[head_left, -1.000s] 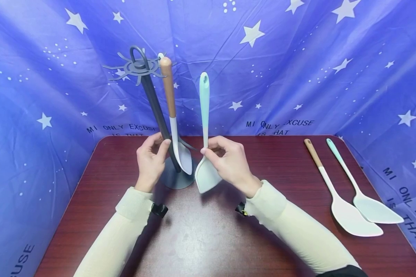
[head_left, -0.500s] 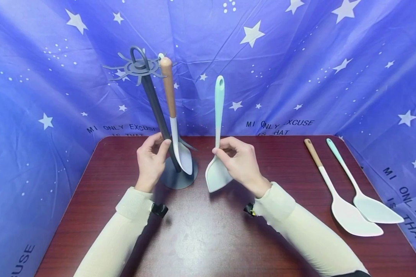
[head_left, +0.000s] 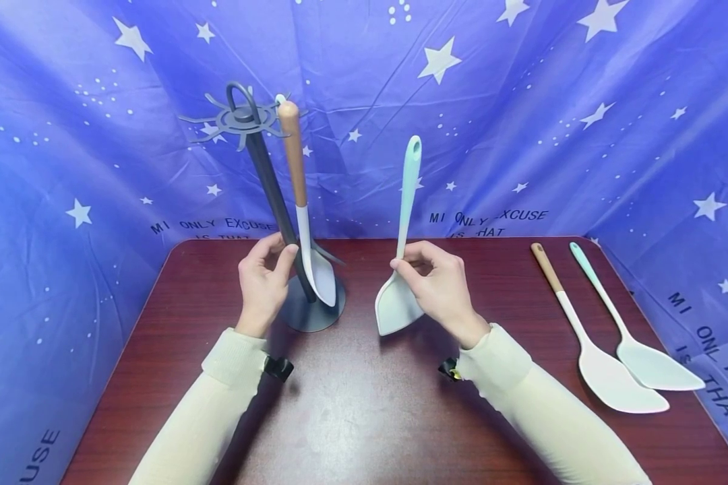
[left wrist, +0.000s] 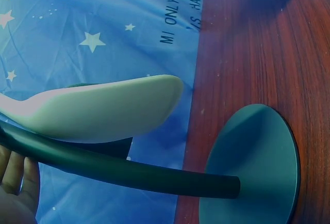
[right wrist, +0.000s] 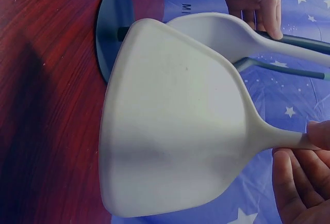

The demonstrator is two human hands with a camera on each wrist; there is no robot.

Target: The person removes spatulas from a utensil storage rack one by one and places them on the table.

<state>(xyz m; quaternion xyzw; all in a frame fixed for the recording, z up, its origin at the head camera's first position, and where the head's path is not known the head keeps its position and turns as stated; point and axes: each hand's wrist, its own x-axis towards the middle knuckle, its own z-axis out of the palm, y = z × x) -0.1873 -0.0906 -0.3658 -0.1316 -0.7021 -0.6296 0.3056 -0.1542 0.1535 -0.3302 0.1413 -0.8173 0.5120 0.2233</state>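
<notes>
My left hand (head_left: 263,286) grips the dark grey pole of a utensil stand (head_left: 269,185), with the thumb on its near side. From a hook at the top hangs a spatula (head_left: 296,158) with a wooden handle and pale head. Behind it hangs a dark-headed utensil (right wrist: 289,72), mostly hidden. To the right of the stand, my right hand (head_left: 443,286) pinches a turquoise-handled spatula (head_left: 410,182) at its neck. That spatula is held nearly upright, handle up. Its broad pale blade (right wrist: 175,126) fills the middle of the right wrist view, apart from the stand.
Two more spatulas lie on the right of the dark red table (head_left: 491,417): one wooden-handled spatula (head_left: 619,377) and one turquoise-handled spatula (head_left: 655,364), their heads overlapping. The stand's round base (left wrist: 258,152) sits on the table. A blue starry curtain (head_left: 364,81) encloses the back and sides.
My right hand has moved steadily to the right, carrying the turquoise-handled spatula away from the stand. The spatula's handle now leans slightly right. My left hand and the stand have stayed put.
</notes>
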